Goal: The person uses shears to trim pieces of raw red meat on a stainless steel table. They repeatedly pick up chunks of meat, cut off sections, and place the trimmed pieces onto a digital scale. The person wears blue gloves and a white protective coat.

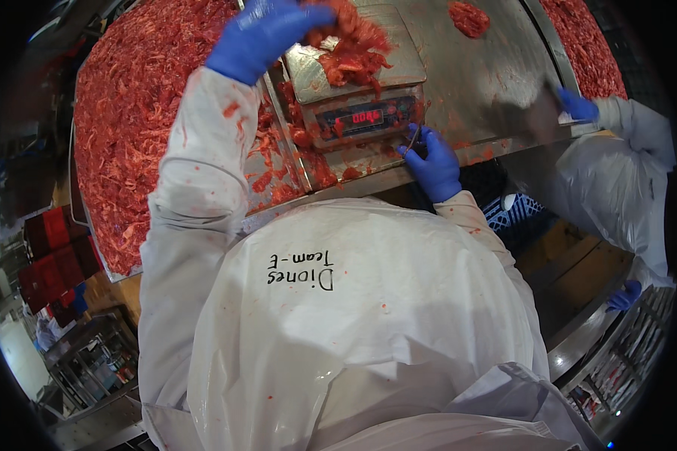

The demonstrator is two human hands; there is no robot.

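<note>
Left grip point(259, 36) is at the raw red meat strips point(356, 64) over the weighing scale point(404, 64), can't tell if closed; right grip point(435, 167) pinches a thin curved implement point(414, 137); meat's likely light, soft, slippery, tearable, so cup the clump's middle.

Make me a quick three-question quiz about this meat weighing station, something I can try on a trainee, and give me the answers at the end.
1. Multiple choice: what colour are the lit digits on the display of the scale? A green; B red; C white.
2. True or false: a separate clump of meat lies to the right of the scale.
3. Fill in: the person's right hand is near the scale's front right corner, while the ___ hand is at the raw meat over the pan.

Key: 1. B, red. 2. True. 3. The left hand.
</note>
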